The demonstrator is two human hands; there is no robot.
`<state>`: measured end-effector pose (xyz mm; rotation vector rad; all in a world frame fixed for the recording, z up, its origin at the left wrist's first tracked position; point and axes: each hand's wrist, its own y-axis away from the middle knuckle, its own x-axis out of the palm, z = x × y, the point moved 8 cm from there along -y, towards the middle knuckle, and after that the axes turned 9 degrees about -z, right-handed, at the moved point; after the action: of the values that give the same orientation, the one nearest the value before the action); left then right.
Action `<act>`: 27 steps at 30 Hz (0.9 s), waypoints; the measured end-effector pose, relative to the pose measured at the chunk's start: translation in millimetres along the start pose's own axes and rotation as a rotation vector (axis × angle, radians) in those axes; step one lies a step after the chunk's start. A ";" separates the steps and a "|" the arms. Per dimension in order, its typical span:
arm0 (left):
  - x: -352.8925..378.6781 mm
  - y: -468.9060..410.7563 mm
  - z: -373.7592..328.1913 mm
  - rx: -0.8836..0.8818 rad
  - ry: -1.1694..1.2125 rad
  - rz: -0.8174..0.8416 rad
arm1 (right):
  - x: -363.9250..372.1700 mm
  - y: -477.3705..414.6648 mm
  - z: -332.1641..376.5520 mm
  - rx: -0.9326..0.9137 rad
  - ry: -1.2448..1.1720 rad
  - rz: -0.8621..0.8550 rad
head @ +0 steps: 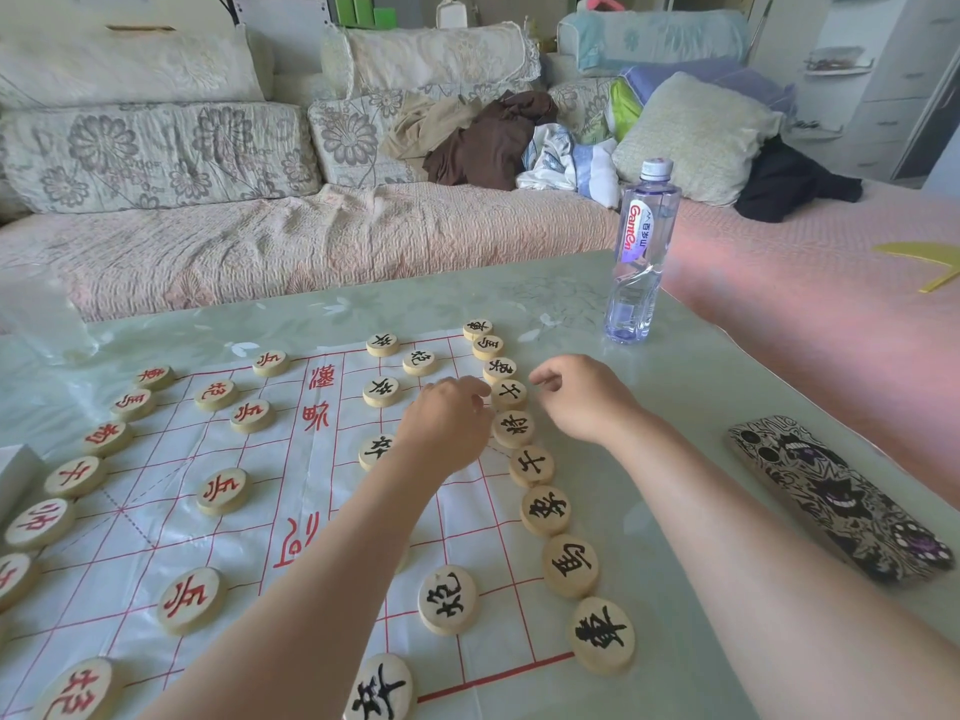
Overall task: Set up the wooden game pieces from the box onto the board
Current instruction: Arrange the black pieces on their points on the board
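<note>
Our left hand (447,423) lies knuckles-up over the far right part of the board (156,517), its fingers curled downward with the tips just beside one black-lettered piece (509,394); we cannot tell whether they touch it or grip anything underneath. Our right hand (582,397) hovers just on the other side of that same disc, fingers loosely curled, thumb and forefinger close together, with nothing visible between them. The board is a thin, glossy, wrinkled white sheet printed with a red grid and red characters down its middle. The black pieces (545,510) are flat, round discs of pale wood with inked characters. Nine of them form a curving row along the sheet's right edge, and others stand on grid points further in. The red pieces (221,491), of the same smooth wood, mirror them on the left side, with a row down the left edge. A pale box corner (15,470) shows at the left margin. All this rests on the table (691,387), whose greenish top is smooth and reflective. On it stand a clear ribbed plastic water bottle (641,252), near the far right corner of the sheet, and a phone (831,496) in a busy cartoon-patterned case, lying flat to our right.
</note>
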<state>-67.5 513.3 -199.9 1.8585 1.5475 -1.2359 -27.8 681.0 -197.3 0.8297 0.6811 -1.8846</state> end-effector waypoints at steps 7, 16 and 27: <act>11.5 -14.1 -0.7 -0.019 -0.055 0.041 | 5.8 -3.1 5.1 0.033 0.105 -0.028; 13.4 -19.8 9.7 -0.034 -0.022 0.023 | 14.3 -9.8 5.3 0.047 -0.031 -0.026; 10.6 -19.0 7.4 0.020 -0.073 -0.011 | 14.5 -16.5 1.2 0.066 -0.139 -0.127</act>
<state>-88.1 519.0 -208.5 1.7992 1.5134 -1.3139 -47.9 679.2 -206.1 0.7028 0.6002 -2.0675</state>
